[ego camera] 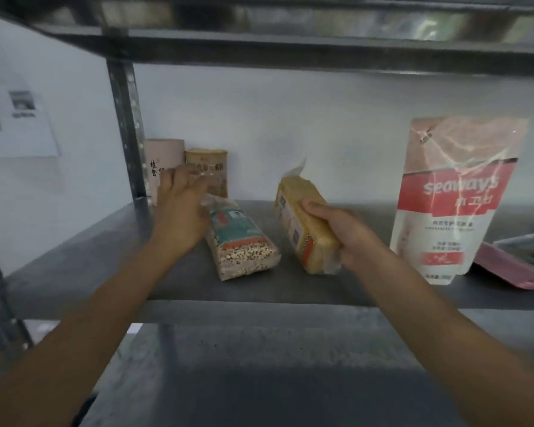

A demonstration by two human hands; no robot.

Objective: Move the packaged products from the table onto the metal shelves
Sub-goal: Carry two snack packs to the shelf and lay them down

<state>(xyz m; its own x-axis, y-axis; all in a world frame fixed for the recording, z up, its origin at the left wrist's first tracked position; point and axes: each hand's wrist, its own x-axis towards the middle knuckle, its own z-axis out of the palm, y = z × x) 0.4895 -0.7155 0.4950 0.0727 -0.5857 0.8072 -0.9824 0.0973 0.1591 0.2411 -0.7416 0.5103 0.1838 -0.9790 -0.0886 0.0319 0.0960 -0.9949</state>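
Shelf [336, 288]: dull dark grey metal, faintly mottled.
Grain packet [241, 241]: clear, speckled beige grains — teal label, orange stripe.
Yellow packet [293, 211]: yellow, white panel, orange band.
Pouch [453, 211]: white and pale pink, red band, white lettering.
Tube [164, 152]: pale pink, dark characters.
Can [207, 155]: tan-gold.
Flat packet [512, 274]: dusty pink.

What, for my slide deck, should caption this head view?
Right hand grips a yellow pack at the metal shelf; left hand open beside a mixed-grain pack.

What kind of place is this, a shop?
Probably a storeroom or pantry: bare metal shelves against a plain wall, holding a grain pack, a gold tin and a refill pouch.
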